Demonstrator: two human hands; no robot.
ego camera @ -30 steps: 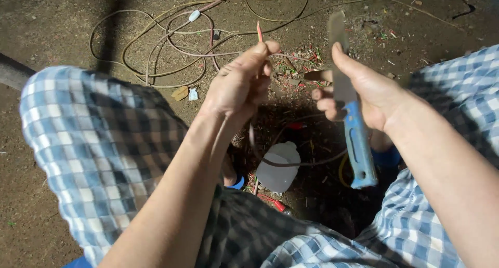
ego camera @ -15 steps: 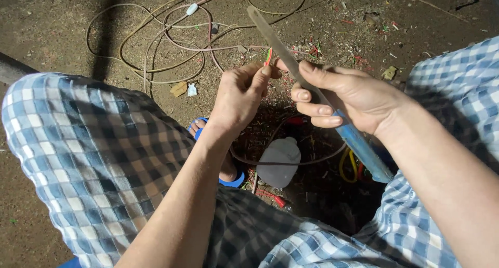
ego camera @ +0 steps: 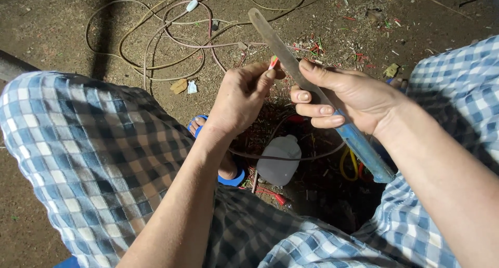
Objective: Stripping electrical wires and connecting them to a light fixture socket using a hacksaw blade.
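Note:
My left hand (ego camera: 240,96) pinches the red tip of a thin wire (ego camera: 273,62) between thumb and forefinger. The wire's dark length loops down under my hands. My right hand (ego camera: 347,95) grips a long flat blade (ego camera: 274,39) with a blue-wrapped handle (ego camera: 364,151). The blade slants up to the left and lies against the wire tip, my right thumb pressing near it. Both hands are above my lap, between my knees in blue checked cloth (ego camera: 99,159).
Coils of thin cable (ego camera: 156,44) lie on the dirt floor ahead, with small bits of coloured insulation (ego camera: 317,47) scattered about. A white plastic bottle (ego camera: 280,161) and a yellow wire loop (ego camera: 347,166) lie between my feet. A blue sandal (ego camera: 228,177) is on my left foot.
My hands came together: the blade swung from upright on the right to slanting across the wire tip. The view shifted a little downward.

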